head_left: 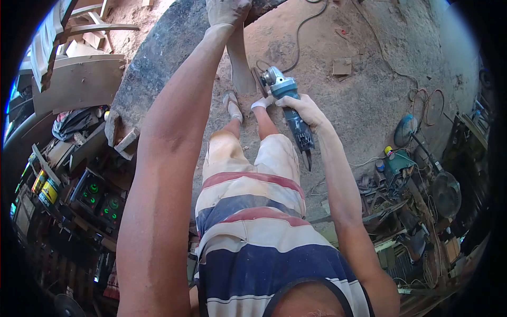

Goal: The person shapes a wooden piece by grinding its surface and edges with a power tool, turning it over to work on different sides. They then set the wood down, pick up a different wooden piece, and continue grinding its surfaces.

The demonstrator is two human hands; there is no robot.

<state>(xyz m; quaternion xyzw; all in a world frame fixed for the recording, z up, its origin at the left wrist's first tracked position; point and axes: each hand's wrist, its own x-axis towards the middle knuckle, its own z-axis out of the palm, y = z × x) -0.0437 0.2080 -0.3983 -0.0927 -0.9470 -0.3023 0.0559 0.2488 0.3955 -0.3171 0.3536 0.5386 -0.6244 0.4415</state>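
Note:
My right hand [302, 109] is wrapped round the blue body of an angle grinder [296, 119], held in the air in front of my legs. The grinder's metal head and disc point up and to the left, beside a curved wooden piece [238, 63]. At the top edge, my left hand [226, 10] is closed at the upper end of this wooden piece, over the dark, dusty tabletop [158, 63]. Its fingers are partly cut off by the frame, and the wood runs down from beneath it.
Wooden parts [95, 26] and a curved panel [79, 82] stand at the upper left. Speakers [100, 198] with green lights are at the left. A standing fan [406, 129], cables and scrap lie at the right. A cord [298, 42] crosses the dusty floor [369, 111].

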